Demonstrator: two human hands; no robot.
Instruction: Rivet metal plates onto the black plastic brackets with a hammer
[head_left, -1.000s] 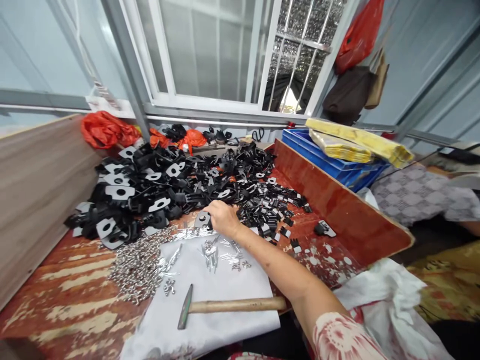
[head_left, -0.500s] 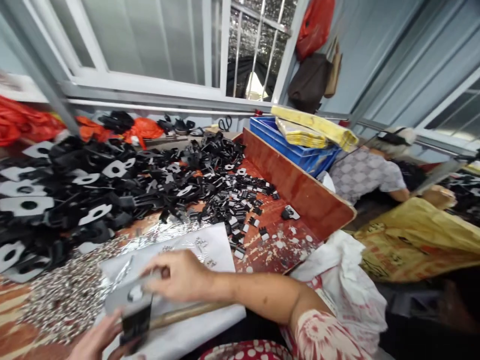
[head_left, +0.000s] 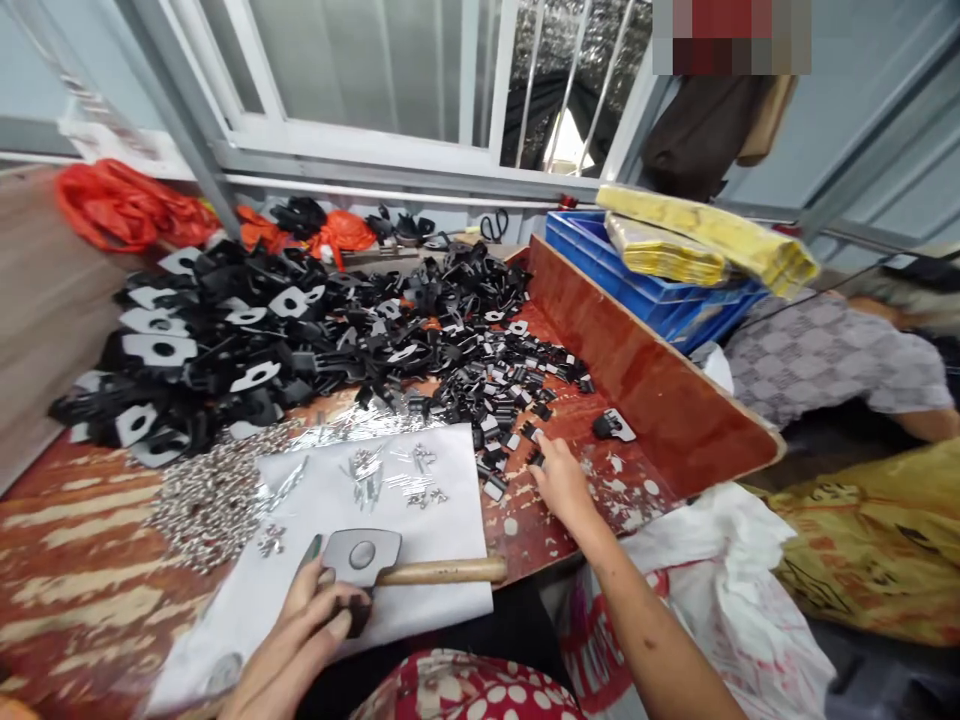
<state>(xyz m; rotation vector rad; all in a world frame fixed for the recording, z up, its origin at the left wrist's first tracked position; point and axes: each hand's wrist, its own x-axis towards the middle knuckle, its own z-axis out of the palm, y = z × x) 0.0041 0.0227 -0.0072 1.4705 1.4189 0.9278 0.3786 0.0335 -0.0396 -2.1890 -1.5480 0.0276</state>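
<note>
My left hand (head_left: pixel 319 625) grips a black part with a light grey metal plate (head_left: pixel 382 548) on top, which has a round feature in its middle. Beneath it, a wooden handle (head_left: pixel 457 571) lies across the white sheet (head_left: pixel 450 604); whatever is at its left end is hidden. My right hand (head_left: pixel 562 482) reaches to the near edge of a heap of small black-and-white pieces (head_left: pixel 514 385). Its fingertips close round a small black piece (head_left: pixel 537 458). Thin pins (head_left: pixel 365 480) and small shiny metal pieces (head_left: pixel 271 541) rest on the sheet.
Black parts with grey plates (head_left: pixel 161 350) are piled at the back left, beside many shiny metal pieces (head_left: pixel 202 490). A red-brown board (head_left: pixel 637 370) edges the right side, before a blue crate (head_left: pixel 581 240). Another person (head_left: pixel 817 350) sits to the right, behind a yellow sack (head_left: pixel 885 550).
My right hand has left the grey plate and moved right to the small pieces. My left hand still holds the black part, now over the sheet. The view has shifted left.
</note>
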